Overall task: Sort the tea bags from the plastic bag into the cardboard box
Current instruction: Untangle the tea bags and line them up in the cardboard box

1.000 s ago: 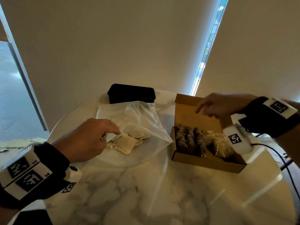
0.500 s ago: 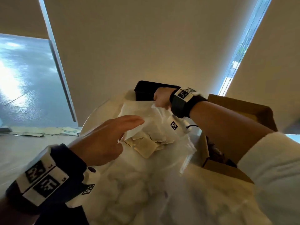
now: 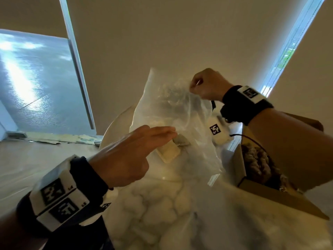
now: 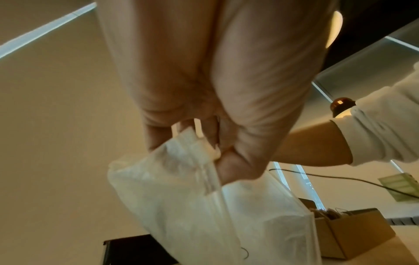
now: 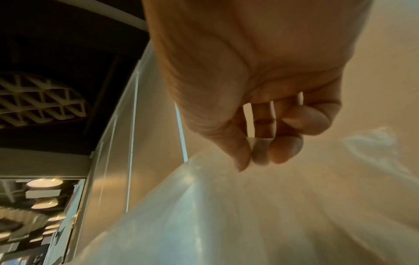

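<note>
The clear plastic bag (image 3: 171, 109) stands lifted off the marble table (image 3: 162, 204). My right hand (image 3: 193, 87) pinches its upper far edge, thumb against fingertips (image 5: 254, 157). My left hand (image 3: 167, 134) is at the bag's near rim with fingers stretched out. In the left wrist view its thumb and fingers pinch the zip strip (image 4: 211, 179). A few pale square tea bags (image 3: 169, 152) lie at the bottom of the bag. The open cardboard box (image 3: 281, 201) sits to the right, under my right forearm, with several dark tea bags (image 3: 255, 159) inside.
A black container (image 4: 131, 251) sits on the table behind the bag, hidden in the head view. A thin cable (image 3: 252, 139) runs from my right wrist over the box. The table's round edge (image 3: 108, 138) curves off to the left.
My right hand left the box, crossed to the bag's far edge and raised it. My left fingers straightened at the bag's near rim. The head view swung left.
</note>
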Action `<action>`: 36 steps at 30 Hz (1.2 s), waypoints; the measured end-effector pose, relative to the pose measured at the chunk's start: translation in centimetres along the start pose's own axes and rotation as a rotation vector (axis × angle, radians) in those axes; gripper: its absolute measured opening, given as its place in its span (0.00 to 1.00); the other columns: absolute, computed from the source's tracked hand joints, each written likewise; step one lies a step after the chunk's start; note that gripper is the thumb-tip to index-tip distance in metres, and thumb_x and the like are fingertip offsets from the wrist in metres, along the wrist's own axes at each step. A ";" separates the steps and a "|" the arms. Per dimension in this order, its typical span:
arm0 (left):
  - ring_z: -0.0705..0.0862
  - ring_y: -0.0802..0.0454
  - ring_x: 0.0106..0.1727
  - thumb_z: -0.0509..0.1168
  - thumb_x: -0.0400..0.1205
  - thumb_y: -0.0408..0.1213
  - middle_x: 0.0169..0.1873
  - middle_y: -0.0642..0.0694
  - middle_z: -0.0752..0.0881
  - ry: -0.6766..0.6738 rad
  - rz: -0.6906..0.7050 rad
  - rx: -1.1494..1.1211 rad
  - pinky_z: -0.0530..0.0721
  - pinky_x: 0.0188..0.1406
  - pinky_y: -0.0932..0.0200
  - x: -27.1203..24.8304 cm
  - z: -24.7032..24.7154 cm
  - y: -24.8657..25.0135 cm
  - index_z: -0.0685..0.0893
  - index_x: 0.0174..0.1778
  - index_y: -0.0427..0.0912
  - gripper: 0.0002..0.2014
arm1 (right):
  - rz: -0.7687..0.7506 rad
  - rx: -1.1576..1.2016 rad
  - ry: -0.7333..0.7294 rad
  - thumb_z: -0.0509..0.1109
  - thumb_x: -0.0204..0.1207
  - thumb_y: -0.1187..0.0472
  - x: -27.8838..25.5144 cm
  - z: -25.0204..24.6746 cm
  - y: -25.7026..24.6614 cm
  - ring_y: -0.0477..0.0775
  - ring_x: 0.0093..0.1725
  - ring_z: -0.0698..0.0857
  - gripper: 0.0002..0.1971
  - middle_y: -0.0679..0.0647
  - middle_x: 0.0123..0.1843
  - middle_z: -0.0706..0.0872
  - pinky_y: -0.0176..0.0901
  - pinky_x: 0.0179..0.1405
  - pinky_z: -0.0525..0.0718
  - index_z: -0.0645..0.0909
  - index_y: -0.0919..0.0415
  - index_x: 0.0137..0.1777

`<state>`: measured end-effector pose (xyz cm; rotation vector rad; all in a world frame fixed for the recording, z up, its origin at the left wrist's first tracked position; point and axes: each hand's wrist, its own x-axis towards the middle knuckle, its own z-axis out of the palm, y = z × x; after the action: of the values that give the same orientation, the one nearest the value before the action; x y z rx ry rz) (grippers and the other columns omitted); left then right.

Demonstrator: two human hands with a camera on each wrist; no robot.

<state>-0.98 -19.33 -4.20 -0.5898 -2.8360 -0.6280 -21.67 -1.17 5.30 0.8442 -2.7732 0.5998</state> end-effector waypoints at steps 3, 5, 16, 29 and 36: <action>0.58 0.80 0.70 0.57 0.65 0.17 0.75 0.78 0.56 0.045 0.030 0.021 0.51 0.68 0.84 0.1 0.1 0.8 0.61 0.80 0.61 0.48 | -0.015 0.045 0.052 0.72 0.74 0.60 -1.6 -3.2 -0.1 0.41 0.28 0.81 0.03 0.44 0.33 0.83 0.39 0.40 0.79 0.87 0.56 0.41; 0.64 0.74 0.70 0.57 0.64 0.15 0.75 0.75 0.59 0.081 0.041 0.016 0.54 0.67 0.84 0.2 0.0 1.3 0.63 0.80 0.59 0.49 | -0.028 0.069 0.083 0.73 0.75 0.60 -2.5 -4.9 -0.2 0.43 0.29 0.81 0.02 0.45 0.32 0.83 0.37 0.36 0.78 0.86 0.56 0.41; 0.61 0.66 0.74 0.63 0.72 0.22 0.74 0.74 0.55 0.004 -0.054 0.028 0.51 0.58 0.90 1.4 0.6 3.3 0.55 0.81 0.62 0.46 | -0.039 -0.045 0.108 0.71 0.77 0.53 -7.0 -6.6 -0.3 0.49 0.44 0.82 0.14 0.48 0.53 0.83 0.43 0.52 0.78 0.81 0.49 0.62; 0.55 0.60 0.81 0.65 0.76 0.24 0.82 0.60 0.55 -0.085 -0.125 0.056 0.54 0.72 0.70 2.7 1.1 4.2 0.55 0.82 0.57 0.43 | -0.188 -0.516 -0.719 0.67 0.73 0.33 -17.6 4.1 -3.9 0.61 0.68 0.76 0.40 0.55 0.72 0.73 0.51 0.66 0.76 0.62 0.50 0.80; 0.57 0.58 0.81 0.66 0.77 0.25 0.82 0.59 0.56 -0.093 -0.147 0.053 0.54 0.70 0.71 2.4 1.3 4.0 0.55 0.82 0.56 0.42 | -0.204 -0.314 -0.730 0.68 0.75 0.44 -17.8 5.7 -3.3 0.55 0.52 0.80 0.16 0.50 0.53 0.85 0.53 0.61 0.81 0.83 0.53 0.56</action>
<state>-1.59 -14.63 -3.25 -0.4151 -2.9937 -0.5605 -5.50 2.67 -3.76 1.4687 -3.1820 -0.2392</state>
